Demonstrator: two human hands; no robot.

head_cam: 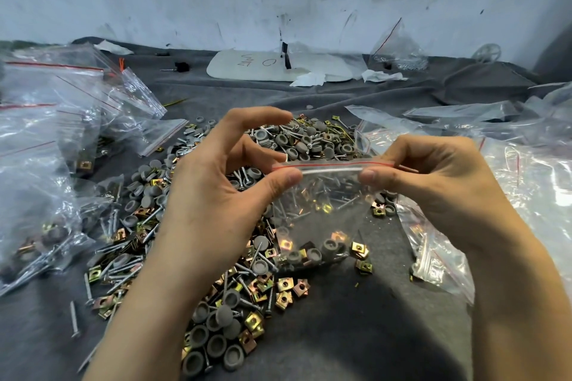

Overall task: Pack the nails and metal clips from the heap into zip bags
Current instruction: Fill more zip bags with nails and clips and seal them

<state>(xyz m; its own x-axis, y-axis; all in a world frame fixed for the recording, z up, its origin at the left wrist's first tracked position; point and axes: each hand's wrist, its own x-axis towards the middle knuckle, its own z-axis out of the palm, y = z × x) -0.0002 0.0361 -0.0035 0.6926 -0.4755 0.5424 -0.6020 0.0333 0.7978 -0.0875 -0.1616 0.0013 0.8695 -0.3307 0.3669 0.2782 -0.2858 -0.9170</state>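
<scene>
I saw the left hand (216,195) and right hand (433,182) pinching the zip bag (318,213) by its red-lined top, above the heap (216,303) of nails and metal clips on grey cloth (356,334).

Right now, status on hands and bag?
Left hand and right hand pinch the zip bag at its top strip. Bag part-filled with nails, clips, caps, held above the heap. Nothing blocking.

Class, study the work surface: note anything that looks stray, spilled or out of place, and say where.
One nail lies alone at the lower left, apart from the heap. Crumpled white tissues sit at the back by the white board, unrelated to the packing. Nothing looks damaged.
</scene>
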